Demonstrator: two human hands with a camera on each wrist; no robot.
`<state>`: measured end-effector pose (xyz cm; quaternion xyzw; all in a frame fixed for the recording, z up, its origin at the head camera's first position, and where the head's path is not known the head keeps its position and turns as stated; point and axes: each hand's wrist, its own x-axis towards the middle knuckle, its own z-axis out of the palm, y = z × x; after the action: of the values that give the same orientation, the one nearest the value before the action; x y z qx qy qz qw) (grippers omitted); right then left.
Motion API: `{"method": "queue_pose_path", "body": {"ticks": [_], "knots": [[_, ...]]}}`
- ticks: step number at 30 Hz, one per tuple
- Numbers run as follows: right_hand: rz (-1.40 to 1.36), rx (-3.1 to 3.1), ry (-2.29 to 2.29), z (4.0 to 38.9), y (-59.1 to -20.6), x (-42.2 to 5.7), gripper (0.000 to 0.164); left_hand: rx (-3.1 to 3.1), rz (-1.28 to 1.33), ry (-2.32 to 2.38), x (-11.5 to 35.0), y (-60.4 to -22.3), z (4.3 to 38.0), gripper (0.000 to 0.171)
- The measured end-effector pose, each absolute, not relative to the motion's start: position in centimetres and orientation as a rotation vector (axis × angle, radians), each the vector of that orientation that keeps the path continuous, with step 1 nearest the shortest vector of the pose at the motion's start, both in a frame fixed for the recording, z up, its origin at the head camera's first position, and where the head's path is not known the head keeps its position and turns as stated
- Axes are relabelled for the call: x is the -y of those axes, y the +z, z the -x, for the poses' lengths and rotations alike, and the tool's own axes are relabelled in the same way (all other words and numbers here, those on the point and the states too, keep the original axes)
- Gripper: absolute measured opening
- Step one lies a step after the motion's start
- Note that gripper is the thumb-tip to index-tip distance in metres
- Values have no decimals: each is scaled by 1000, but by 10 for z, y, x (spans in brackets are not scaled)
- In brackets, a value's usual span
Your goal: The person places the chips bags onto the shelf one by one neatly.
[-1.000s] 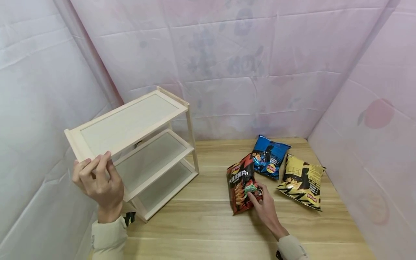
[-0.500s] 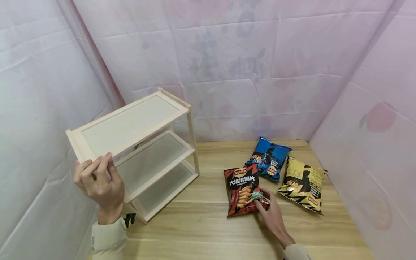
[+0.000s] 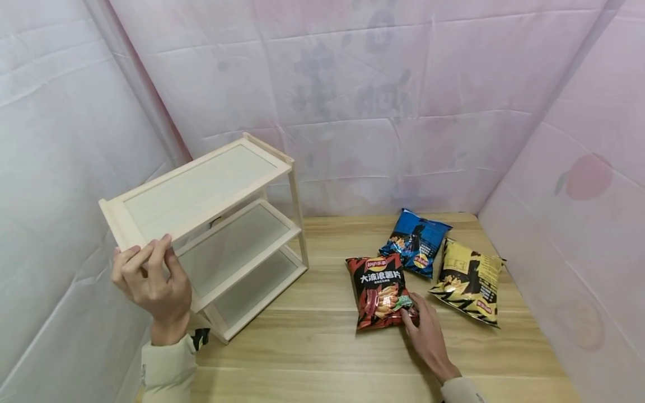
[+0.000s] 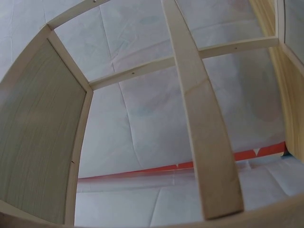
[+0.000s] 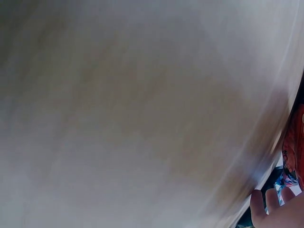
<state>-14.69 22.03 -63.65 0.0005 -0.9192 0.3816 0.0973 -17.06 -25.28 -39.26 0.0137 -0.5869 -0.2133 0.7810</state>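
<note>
My left hand [image 3: 158, 285] grips the near left corner of a pale wooden three-tier shelf rack [image 3: 201, 184], fingers over the top board's front edge. In the left wrist view the rack's slat [image 4: 204, 118] and side panel [image 4: 42, 128] fill the picture. On the right, my right hand [image 3: 428, 336] pinches the lower right corner of a red and black bag of potato chips [image 3: 378, 288], thumb in front. The bag's printed front faces up. At the right wrist view's edge show the fingers [image 5: 273, 202] and part of the red bag [image 5: 297, 147].
Behind the red bag lies a blue chip bag [image 3: 418, 240], partly covered by it. A yellow chip bag [image 3: 468, 282] lies to the right of these. White and pink cloth walls [image 3: 353, 157] enclose the wooden table [image 3: 312, 358].
The red chip bag has turned from a slanted pose until its front faces me. My right hand has shifted slightly right and down with its corner. The left hand keeps its grip.
</note>
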Motion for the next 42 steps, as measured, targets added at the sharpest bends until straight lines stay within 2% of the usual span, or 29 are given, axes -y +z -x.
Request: {"method": "queue_pose_path", "body": {"ticks": [4, 11, 18, 24, 27, 35, 40, 42], "knots": [[15, 2751, 1130, 147, -634, -222, 58, 1266, -34, -463, 253, -393, 170, 13], [17, 2763, 1121, 147, -623, -223, 74, 1271, -34, -466, 253, -393, 171, 12], [-296, 2656, 887, 154, -601, -216, 93, 1267, -28, -454, 252, -393, 169, 12], [-560, 2780, 651, 150, -579, -197, 116, 1264, -14, -449, 251, -393, 167, 11], [-654, 2839, 535, 150, -576, -187, 123, 1263, -16, -446, 251, -393, 167, 11], [-794, 2903, 344, 155, -586, -171, 118, 1267, -9, -442, 250, -392, 167, 13], [-821, 2794, -11, 163, -593, -169, 121, 1275, -8, -442, 250, -393, 166, 15], [-819, 2721, -169, 167, -595, -168, 112, 1273, -9, -442, 250, -393, 166, 14]]}}
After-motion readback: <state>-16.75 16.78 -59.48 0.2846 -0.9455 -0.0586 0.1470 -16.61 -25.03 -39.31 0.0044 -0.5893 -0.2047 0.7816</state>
